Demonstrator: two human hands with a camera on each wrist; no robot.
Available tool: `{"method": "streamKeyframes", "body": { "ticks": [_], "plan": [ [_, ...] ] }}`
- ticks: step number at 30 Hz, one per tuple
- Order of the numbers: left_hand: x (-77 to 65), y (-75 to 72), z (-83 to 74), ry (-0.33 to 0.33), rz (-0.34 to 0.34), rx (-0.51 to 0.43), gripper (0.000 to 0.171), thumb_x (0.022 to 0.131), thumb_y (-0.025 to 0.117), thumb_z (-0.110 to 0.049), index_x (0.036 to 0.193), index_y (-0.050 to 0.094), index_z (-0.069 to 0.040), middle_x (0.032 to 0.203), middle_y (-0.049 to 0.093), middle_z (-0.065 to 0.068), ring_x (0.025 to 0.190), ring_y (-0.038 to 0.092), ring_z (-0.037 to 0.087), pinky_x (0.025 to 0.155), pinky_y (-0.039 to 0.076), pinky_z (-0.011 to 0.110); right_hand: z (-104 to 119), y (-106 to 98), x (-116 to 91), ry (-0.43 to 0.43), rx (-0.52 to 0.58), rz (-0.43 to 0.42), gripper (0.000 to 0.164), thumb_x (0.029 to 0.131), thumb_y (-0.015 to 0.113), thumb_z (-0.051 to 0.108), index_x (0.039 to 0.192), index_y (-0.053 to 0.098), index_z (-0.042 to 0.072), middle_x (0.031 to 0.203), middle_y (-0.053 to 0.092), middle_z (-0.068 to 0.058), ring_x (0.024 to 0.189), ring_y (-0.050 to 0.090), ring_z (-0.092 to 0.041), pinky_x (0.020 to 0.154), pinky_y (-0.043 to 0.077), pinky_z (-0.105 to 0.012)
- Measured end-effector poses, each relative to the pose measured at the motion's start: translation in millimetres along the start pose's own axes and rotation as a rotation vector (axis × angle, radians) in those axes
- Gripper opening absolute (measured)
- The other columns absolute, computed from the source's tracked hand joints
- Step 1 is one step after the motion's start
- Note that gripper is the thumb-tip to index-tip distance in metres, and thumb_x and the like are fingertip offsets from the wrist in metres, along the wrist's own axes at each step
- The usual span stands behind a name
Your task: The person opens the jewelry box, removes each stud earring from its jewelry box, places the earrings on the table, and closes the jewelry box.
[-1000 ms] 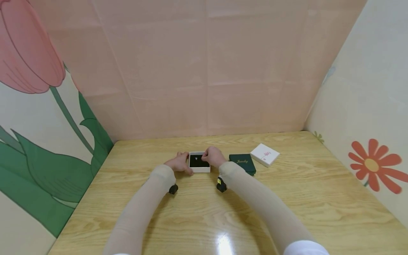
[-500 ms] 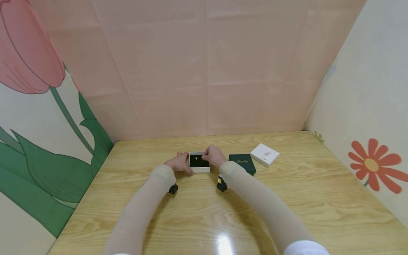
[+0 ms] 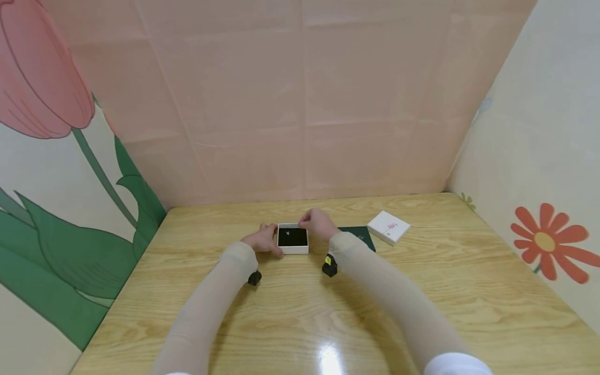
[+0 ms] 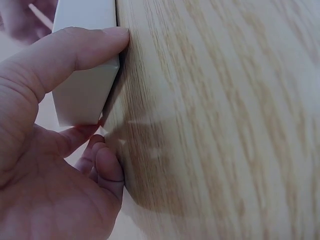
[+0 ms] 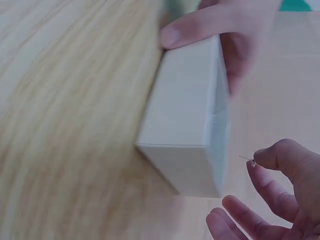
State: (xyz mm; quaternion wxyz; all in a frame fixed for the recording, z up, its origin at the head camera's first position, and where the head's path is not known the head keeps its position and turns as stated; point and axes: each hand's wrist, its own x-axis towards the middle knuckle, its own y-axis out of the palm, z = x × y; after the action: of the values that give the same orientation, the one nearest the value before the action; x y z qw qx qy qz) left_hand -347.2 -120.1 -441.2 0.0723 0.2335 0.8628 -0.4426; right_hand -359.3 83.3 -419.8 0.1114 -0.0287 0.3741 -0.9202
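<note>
A small white jewellery box (image 3: pixel 295 250) with a black insert (image 3: pixel 296 239) sits uncovered on the table. On the insert's upper left is a tiny silver earring (image 3: pixel 288 233). My left hand (image 3: pixel 262 241) grips the box's left end, its thumb (image 4: pixel 85 47) along the front wall and other fingers round the end. Above the box's back right corner, my right hand (image 3: pixel 320 223) pinches a second tiny earring (image 5: pixel 253 163) between thumb and index finger, its thin post sticking out. In the right wrist view this earring is apart from the box, and the remaining fingers are loosely bent.
Right of the box lies a dark green jewellery box (image 3: pixel 367 234), partly hidden by the right wrist. Beyond it is a white lid or box (image 3: pixel 389 227) with a pink flower print. The wooden table (image 3: pixel 290 312) meets a pink backdrop (image 3: pixel 300 130) at its far edge.
My right hand has lifted off the black insert with an earring, moving up and slightly right, and its wrist now covers more of the green box. The left hand stays on the white box.
</note>
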Motion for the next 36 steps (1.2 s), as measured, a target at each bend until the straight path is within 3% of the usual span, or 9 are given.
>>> {"method": "streamKeyframes", "body": {
  "ticks": [8,14,21,24,36],
  "plan": [
    [-1.4,-0.4,0.3,0.008,0.003,-0.011,0.104,0.074,0.081,-0.025,0.154,0.017,-0.005,0.156,0.011,0.026,0.142,0.02,0.037,0.114,0.022,0.053,11.4,-13.7,-14.8,0.002,0.019,0.026,0.015,0.093,0.065,0.019,0.096,0.072,0.007,0.097,0.07,-0.005,0.088,0.057,-0.016,0.079,0.048,-0.032],
    [-1.4,-0.3,0.8,0.017,0.0,-0.011,0.103,0.073,0.082,-0.025,0.153,0.02,-0.004,0.155,0.012,0.027,0.142,0.021,0.037,0.115,0.022,0.053,12.5,-14.1,-28.5,-0.054,0.025,0.047,0.013,0.091,0.067,0.02,0.094,0.074,0.009,0.096,0.072,-0.003,0.091,0.059,-0.016,0.083,0.047,-0.034],
    [-1.1,-1.0,1.0,0.026,0.004,-0.007,0.103,0.073,0.082,-0.025,0.153,0.02,-0.004,0.156,0.01,0.027,0.144,0.015,0.036,0.115,0.02,0.055,13.8,-11.0,-47.5,-0.029,0.09,0.109,0.014,0.091,0.067,0.023,0.094,0.073,0.01,0.101,0.069,-0.001,0.087,0.058,-0.014,0.075,0.048,-0.03],
    [-0.4,-1.3,1.1,0.017,0.014,-0.005,0.104,0.074,0.081,-0.025,0.154,0.018,-0.006,0.158,0.006,0.026,0.146,0.01,0.036,0.115,0.018,0.055,13.7,-8.2,-53.3,-0.064,0.066,0.115,0.013,0.091,0.068,0.021,0.093,0.074,0.01,0.102,0.07,-0.001,0.087,0.061,-0.012,0.073,0.05,-0.028],
    [-2.3,-1.2,0.0,0.011,0.013,0.004,0.106,0.073,0.082,-0.025,0.154,0.016,-0.006,0.157,0.01,0.025,0.144,0.017,0.035,0.115,0.021,0.053,7.2,13.6,-65.1,-0.137,-0.03,0.171,0.005,0.087,0.071,0.014,0.084,0.073,0.01,0.082,0.069,0.003,0.073,0.053,-0.009,0.069,0.045,-0.023]
  ]
}}
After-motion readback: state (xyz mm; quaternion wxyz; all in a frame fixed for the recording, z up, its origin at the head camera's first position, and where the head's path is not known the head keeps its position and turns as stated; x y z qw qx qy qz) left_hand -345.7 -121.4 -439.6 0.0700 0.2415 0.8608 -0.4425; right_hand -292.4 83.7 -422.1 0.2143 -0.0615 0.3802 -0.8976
